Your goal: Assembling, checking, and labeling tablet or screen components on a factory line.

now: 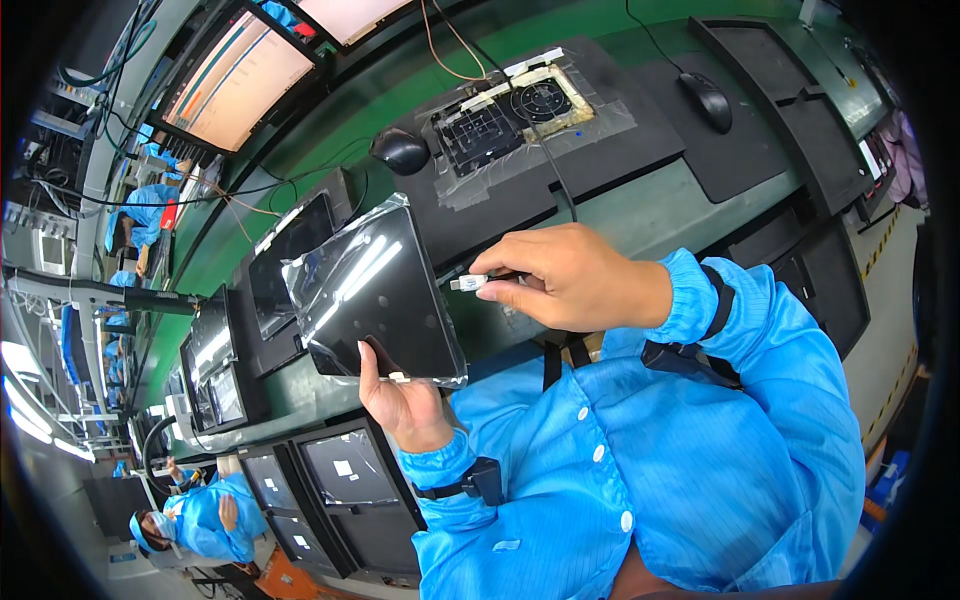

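Note:
A black tablet [375,300] in clear plastic film is tilted up over the bench, and light streaks across its glossy face. My left hand [405,405] grips it at the lower edge, thumb on the front; the other fingers are mostly hidden behind it. Just right of the tablet, my right hand [575,277] pinches a cable plug [467,284] with a white label. The plug's metal tip points at the tablet's right edge, with a small gap seeming to lie between them. From behind my right hand the dark cable [555,165] runs up across the bench.
A black fixture board [490,125] is taped to a dark mat beyond my hands, between two black mice [400,151] [706,101]. More tablets [295,265] lie at left. Black trays [345,470] stand below left, others [790,110] at right. A co-worker [215,515] sits at lower left.

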{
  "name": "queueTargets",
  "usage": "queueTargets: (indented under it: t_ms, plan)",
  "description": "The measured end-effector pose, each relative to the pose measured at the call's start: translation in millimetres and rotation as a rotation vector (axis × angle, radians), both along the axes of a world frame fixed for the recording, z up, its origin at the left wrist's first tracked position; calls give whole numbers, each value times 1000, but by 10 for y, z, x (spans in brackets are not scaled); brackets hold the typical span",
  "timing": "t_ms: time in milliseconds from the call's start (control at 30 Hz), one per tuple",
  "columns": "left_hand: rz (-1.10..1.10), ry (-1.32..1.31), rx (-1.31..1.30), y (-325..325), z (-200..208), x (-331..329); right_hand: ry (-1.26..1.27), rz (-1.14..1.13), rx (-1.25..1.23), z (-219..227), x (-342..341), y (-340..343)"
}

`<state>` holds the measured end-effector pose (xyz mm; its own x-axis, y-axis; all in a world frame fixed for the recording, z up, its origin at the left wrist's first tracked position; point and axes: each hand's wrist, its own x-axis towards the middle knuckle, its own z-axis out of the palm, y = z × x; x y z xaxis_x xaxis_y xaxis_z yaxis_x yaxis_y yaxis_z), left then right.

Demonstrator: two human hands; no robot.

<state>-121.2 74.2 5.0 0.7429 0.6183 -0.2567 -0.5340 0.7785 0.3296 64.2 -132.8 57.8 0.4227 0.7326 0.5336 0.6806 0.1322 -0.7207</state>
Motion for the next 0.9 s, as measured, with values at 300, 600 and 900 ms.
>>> queueTargets:
  t_ms: [300,600,900]
  plan:
    - [-120,440,607,146,525,-450,-122,-52,-1,368,399,-383]
    - [-714,1039,1440,55,1055,-678,-486,121,49,387,354,-342]
    - [-836,973,1639,4,966,-658,-518,133,80,206,229,-322]
